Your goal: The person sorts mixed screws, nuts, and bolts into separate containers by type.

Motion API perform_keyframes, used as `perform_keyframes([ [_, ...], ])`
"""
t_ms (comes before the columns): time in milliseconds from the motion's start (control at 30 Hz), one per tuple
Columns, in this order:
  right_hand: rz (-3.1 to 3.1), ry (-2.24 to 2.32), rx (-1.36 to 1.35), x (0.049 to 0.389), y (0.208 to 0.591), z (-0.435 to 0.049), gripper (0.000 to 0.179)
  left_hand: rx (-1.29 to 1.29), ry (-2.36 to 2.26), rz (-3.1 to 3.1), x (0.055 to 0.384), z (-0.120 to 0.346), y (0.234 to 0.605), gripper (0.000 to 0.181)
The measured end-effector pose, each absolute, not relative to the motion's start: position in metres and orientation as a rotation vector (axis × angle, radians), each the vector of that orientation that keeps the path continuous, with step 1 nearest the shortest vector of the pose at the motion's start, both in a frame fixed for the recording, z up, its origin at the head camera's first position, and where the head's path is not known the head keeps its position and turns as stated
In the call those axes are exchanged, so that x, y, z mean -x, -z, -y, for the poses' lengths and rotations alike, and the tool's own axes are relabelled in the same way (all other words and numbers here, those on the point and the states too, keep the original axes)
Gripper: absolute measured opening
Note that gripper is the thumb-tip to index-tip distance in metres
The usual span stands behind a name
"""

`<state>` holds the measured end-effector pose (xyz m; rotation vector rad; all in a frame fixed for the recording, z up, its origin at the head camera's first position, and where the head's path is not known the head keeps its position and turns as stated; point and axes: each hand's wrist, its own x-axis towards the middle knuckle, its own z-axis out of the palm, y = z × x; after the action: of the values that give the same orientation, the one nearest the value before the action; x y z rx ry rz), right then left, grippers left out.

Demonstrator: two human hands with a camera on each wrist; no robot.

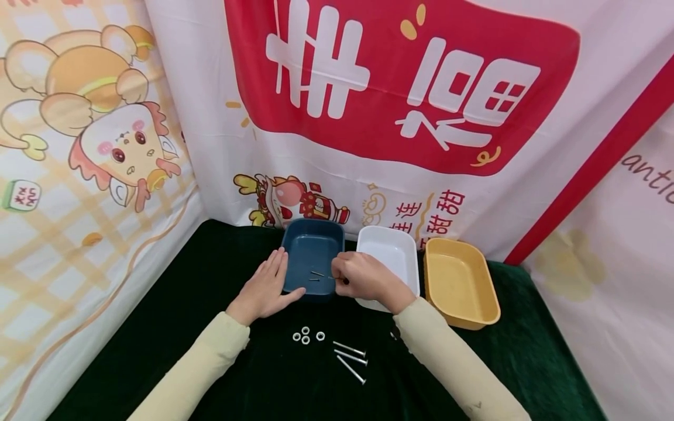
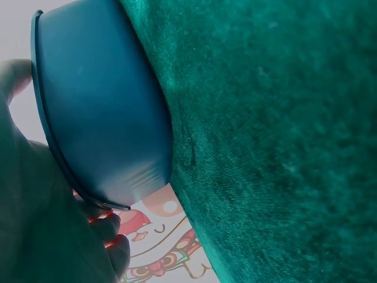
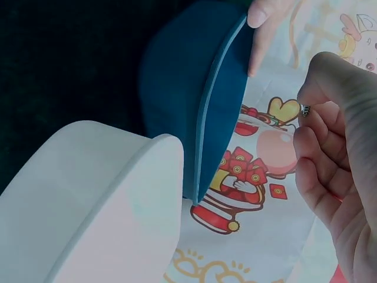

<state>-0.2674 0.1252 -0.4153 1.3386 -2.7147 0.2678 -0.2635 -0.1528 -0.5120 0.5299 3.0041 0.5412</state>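
Observation:
The blue tray [image 1: 300, 240] stands at the back of the green cloth, with two small dark screws [image 1: 316, 275] lying on its floor. My left hand [image 1: 265, 286] rests against the tray's left rim, fingers straight and thumb at the front corner. Over the right side of the blue tray, my right hand [image 1: 363, 278] pinches a small screw [image 3: 305, 110] between thumb and index finger. Only its threaded bit shows in the right wrist view; the rest is hidden by the fingers.
A white tray [image 1: 379, 237] stands under the right forearm, and a yellow tray [image 1: 463, 292] is right of it. Several hex nuts [image 1: 320, 336] and three long bolts [image 1: 350, 354] lie on the green cloth [image 1: 253, 374] in front. A printed curtain [image 1: 210, 175] hangs behind.

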Motion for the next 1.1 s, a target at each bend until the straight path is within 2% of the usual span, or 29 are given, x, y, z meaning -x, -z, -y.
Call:
perform_keyframes([
  [567,2.809,-0.322,-1.253,0.300,0.433,-0.101,0.011,-0.533,-0.554,-3.001,0.263,0.153,0.511,0.105],
  [800,2.882,-0.378,-1.257,0.306,0.449,-0.093,0.005,-0.538,-0.571,-2.996,0.262,0.152,0.513,0.107],
  [1100,2.870,-0.407,-1.244,0.307,0.458,-0.088,0.007,-0.550,-0.577,-3.007,0.262,0.153,0.511,0.105],
])
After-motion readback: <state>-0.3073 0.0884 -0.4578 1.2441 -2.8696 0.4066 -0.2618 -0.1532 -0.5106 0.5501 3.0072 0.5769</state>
